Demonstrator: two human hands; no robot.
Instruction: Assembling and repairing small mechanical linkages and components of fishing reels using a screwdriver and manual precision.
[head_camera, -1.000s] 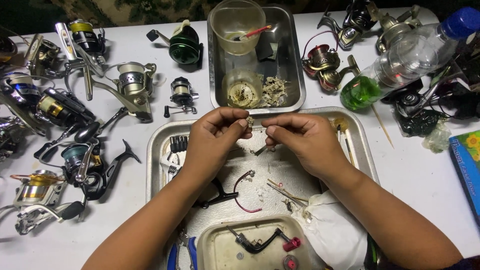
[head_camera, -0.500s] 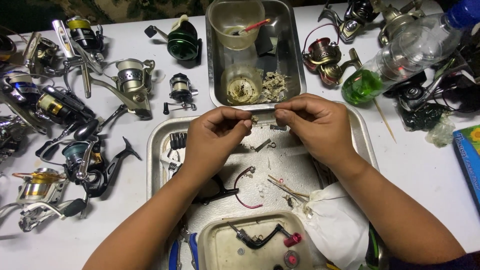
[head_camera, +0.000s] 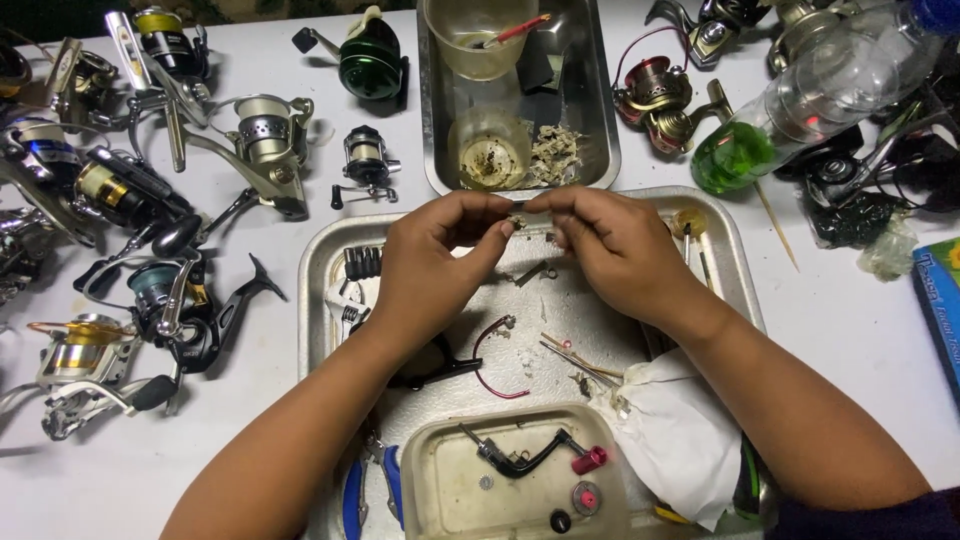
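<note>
1. Above the steel tray (head_camera: 330, 300), mid-frame in the head view, left hand (head_camera: 435, 260) and right hand (head_camera: 610, 250) pinch one small metal part (head_camera: 520, 208) between their fingertips.
2. Since a second ago the hands have hardly shifted; the fiddling at the part continues.

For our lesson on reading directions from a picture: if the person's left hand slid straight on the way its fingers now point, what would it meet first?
The left hand points right, toward the right hand. Both pinch a small part between their fingertips, so it would meet that part and the right fingertips almost at once.
</note>
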